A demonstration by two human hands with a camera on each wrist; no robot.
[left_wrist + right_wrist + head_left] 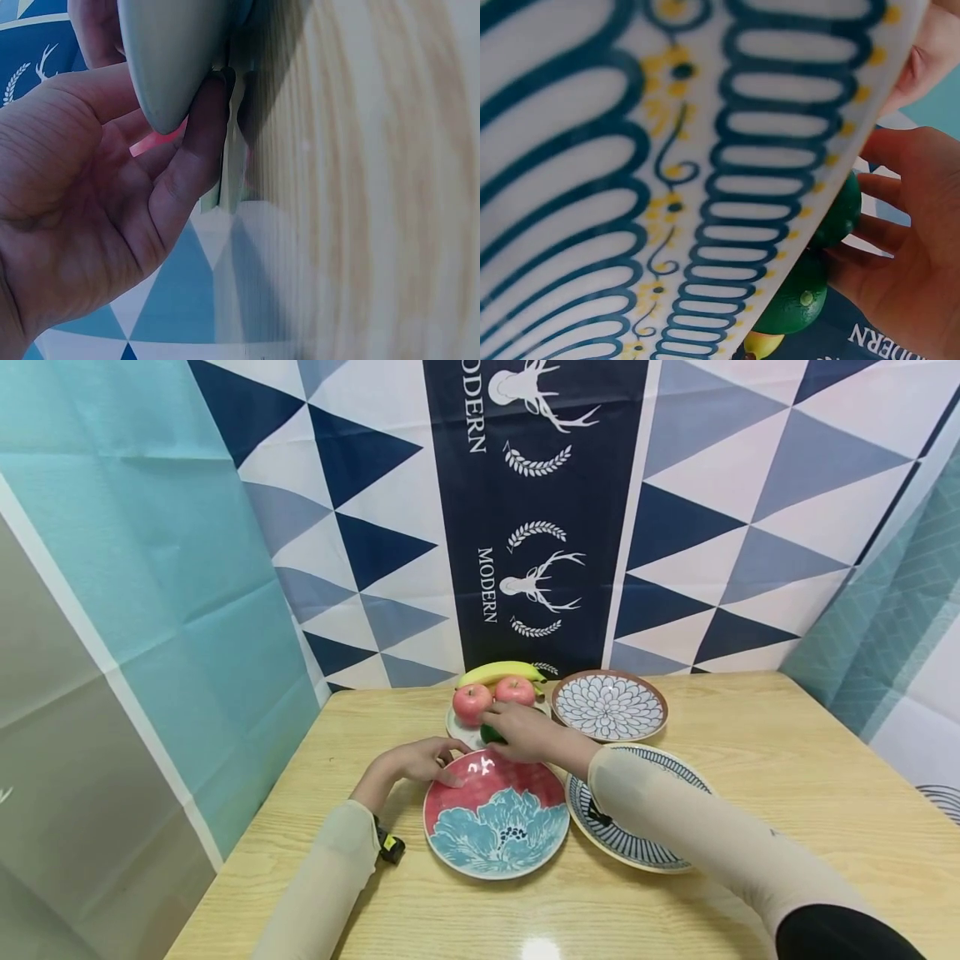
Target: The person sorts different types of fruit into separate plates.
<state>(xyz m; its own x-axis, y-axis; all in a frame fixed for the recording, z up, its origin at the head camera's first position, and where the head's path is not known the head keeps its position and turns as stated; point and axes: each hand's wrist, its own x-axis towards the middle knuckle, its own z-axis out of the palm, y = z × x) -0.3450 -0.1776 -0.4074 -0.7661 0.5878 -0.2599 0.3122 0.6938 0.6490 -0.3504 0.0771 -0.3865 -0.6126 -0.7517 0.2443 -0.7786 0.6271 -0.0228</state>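
My left hand (422, 760) pinches the rim of a red plate with a blue flower (510, 827) at its upper left. In the left wrist view, the thumb and fingers lie on both sides of the plate's pale rim (169, 67). My right hand (521, 731) reaches over to a small white plate (455, 727) of fruit and has its fingers around a dark green avocado (489, 734). Two avocados show in the right wrist view, the nearer one (795, 296) below the one (841, 217) at my fingers; the patterned plate's edge partly hides both.
Beside the avocado sit two red apples (472, 703) and a banana (498, 672). A brown-rimmed plate (660, 697) stands at the back right. Under my right forearm lies a blue-striped plate (637, 852). A patterned cloth (382, 527) hangs behind the wooden table (750, 760).
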